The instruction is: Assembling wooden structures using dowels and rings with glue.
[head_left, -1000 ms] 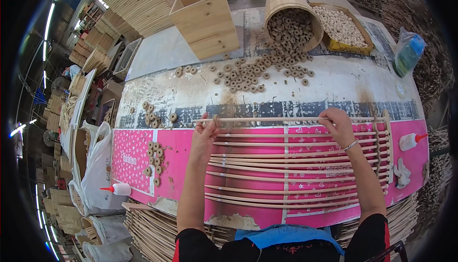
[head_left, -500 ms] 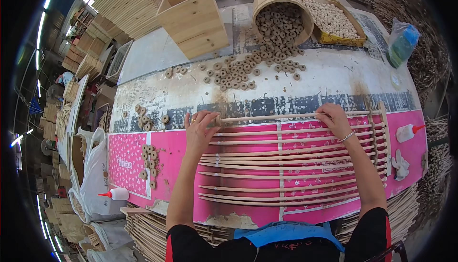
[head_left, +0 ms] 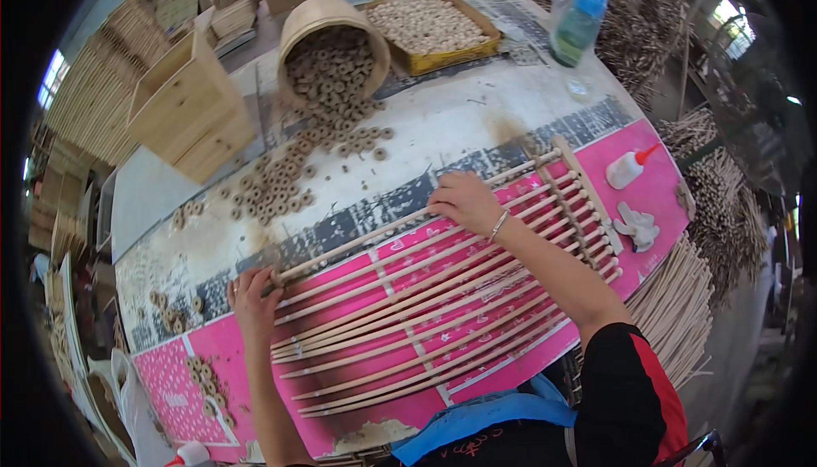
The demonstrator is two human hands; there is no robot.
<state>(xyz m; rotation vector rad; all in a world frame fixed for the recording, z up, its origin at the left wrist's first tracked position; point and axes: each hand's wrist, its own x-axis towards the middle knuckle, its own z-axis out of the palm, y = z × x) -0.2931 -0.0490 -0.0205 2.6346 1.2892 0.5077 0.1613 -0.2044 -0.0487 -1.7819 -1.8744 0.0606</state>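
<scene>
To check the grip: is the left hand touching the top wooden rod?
Touching. The head view shows the left hand fingers resting on the top rod's left end.
</scene>
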